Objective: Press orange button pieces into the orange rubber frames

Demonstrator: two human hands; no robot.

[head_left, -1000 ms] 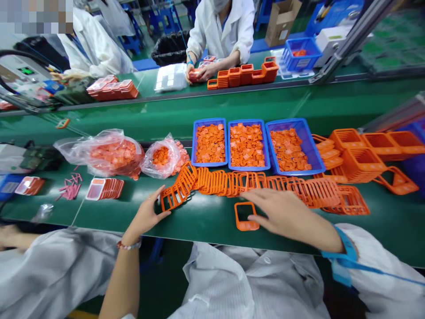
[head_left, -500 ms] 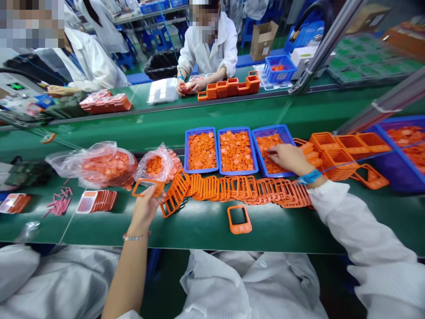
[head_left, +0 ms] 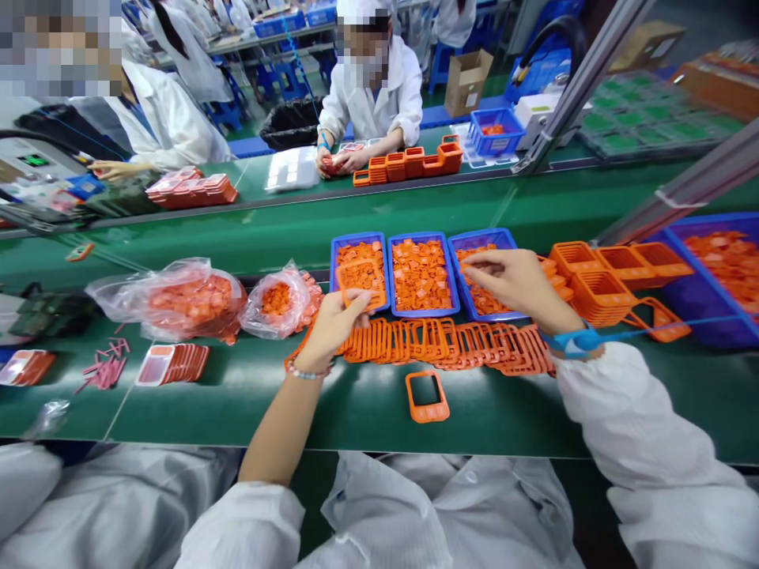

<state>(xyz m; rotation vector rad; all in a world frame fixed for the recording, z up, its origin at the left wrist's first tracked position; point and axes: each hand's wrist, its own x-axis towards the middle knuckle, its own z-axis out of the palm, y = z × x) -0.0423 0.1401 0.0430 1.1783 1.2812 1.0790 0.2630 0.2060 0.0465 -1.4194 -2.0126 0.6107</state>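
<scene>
My left hand (head_left: pixel 333 325) grips an orange rectangular frame (head_left: pixel 360 284) and holds it up over the left blue tray (head_left: pixel 334 261). My right hand (head_left: pixel 515 282) hovers over the right blue tray (head_left: pixel 505 237) with thumb and forefinger pinched; what they hold is too small to name. A long row of orange frames (head_left: pixel 451 341) leans along the green table under both hands. One single frame (head_left: pixel 427 397) lies flat near the table's front edge. The middle blue tray (head_left: pixel 388 273) holds several small orange pieces.
Two plastic bags of orange parts (head_left: pixel 195 299) lie at the left, beside a stack of red-rimmed pieces (head_left: pixel 171 363) and pink sticks (head_left: pixel 107 370). Orange baskets (head_left: pixel 605 276) stand at the right. Across the green belt (head_left: pixel 296 229), other people in white coats handle orange parts.
My left hand has carried its frame rightward from beside the bags to above the left tray. My right hand has lifted out of the right tray with its fingers pinched.
</scene>
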